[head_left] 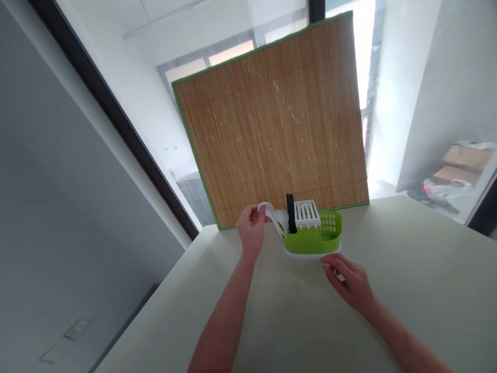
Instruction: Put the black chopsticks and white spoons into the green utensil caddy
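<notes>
My left hand (253, 223) pinches a white spoon (276, 224) by its bowl end, with the handle slanting down toward the left end of a green utensil holder (306, 242). In the holder stand other white spoons (281, 218), a black-handled utensil (291, 213) and a white slotted piece (306, 212). The holder's right part is an open basket with a grid wall, and its base is white. My right hand (347, 277) is at the front right of that base, thumb and fingers apart. Its fingertips are at the base's edge; I cannot tell whether they touch.
The holder stands on a pale table (295, 321). Behind it a bamboo mat (272, 124) with green edging leans upright against a glass pane. A grey wall (77, 207) runs along the left. Cardboard boxes (462, 163) lie beyond the glass at right.
</notes>
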`<state>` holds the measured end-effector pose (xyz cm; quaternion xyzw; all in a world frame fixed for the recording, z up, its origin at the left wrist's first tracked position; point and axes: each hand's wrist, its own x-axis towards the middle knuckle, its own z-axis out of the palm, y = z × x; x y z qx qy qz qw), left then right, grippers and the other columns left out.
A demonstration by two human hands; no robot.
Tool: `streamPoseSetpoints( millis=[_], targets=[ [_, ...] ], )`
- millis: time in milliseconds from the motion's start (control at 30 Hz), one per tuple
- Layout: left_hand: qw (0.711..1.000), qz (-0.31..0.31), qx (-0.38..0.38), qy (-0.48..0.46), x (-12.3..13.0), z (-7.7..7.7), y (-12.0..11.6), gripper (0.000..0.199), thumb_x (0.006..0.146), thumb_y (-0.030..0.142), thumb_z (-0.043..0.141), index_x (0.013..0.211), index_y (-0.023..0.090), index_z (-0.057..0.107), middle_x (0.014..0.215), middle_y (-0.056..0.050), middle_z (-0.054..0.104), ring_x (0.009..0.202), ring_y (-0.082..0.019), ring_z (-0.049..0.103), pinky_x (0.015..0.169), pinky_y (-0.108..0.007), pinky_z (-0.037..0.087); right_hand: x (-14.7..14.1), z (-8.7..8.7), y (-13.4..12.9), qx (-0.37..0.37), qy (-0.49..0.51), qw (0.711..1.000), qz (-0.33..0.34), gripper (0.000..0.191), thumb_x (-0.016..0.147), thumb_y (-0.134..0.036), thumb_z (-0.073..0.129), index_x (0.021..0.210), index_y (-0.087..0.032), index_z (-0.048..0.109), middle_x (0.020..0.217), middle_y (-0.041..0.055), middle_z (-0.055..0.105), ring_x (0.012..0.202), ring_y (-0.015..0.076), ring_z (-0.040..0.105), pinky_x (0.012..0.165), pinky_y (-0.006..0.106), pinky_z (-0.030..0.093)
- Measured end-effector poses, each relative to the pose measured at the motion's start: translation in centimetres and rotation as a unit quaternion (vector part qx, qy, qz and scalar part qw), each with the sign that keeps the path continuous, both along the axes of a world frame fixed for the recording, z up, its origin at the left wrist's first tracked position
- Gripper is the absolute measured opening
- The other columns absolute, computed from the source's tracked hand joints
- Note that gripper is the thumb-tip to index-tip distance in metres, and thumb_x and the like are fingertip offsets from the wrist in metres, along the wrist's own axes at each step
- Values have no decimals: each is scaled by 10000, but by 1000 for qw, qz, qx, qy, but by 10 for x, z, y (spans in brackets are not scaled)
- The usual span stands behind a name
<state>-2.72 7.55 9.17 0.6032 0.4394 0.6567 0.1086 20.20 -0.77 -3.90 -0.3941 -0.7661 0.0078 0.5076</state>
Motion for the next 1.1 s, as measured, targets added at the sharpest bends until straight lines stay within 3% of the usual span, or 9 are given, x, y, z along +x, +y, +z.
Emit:
streamPoseSetpoints(
  millis=[100,167,367,467,567,733,867,1100],
  targets=[
    [1000,16,17,19,0,14,29,244,805,419,556,840,184,609,691,6,632,580,-103,616,571,-207,494,-1,-2,3,-3,-17,1000,-6,182,862,-174,515,1033,-217,561,934,35,612,686,102,572,634,210,444],
    [998,31,21,49,2,14,44,236,810,410,550,830,185,620,719,-3,642,613,-108,620,596,-212,490,-1,-3,4,-5,-27,1000,-8,127,864,-178,514,970,-211,576,867,25,614,683,108,568,626,212,428],
    [994,46,-16,102,6,-20,69,219,828,366,522,845,175,628,762,-27,660,665,-123,621,646,-233,481,0,-2,5,1,-48,999,-24,76,870,-196,510,853,-196,584,720,5,581,629,111,528,600,223,379],
    [990,48,-59,116,8,-39,74,213,828,325,516,942,177,620,790,-25,668,661,-120,619,660,-240,476,-1,-3,6,-6,-59,998,-27,96,877,-204,497,839,-191,584,721,10,581,637,114,526,611,228,374],
    [973,90,-113,177,9,-50,74,220,821,333,535,951,194,644,815,-31,683,726,-144,625,694,-257,458,-1,-4,7,-15,-67,997,-25,116,884,-211,483,833,-190,585,723,13,583,649,117,530,621,229,373],
    [928,160,-189,278,14,-54,71,278,858,401,478,972,233,667,874,-44,688,809,-191,622,681,-280,425,-2,-4,8,-22,-74,997,-26,130,889,-219,473,840,-191,590,725,17,591,654,121,537,626,228,373],
    [922,176,-182,294,16,-59,72,277,853,329,499,1113,261,569,883,-8,680,803,-175,616,668,-266,409,-2,-4,8,-26,-78,996,-24,135,891,-218,469,843,-190,592,721,16,593,648,118,536,624,226,370],
    [905,159,-209,334,13,-63,77,276,849,336,517,1112,273,568,919,-11,661,872,-180,600,698,-260,403,-2,-5,8,-28,-90,995,-26,152,896,-227,460,828,-190,591,709,14,591,642,117,535,616,225,363]
  ],
)
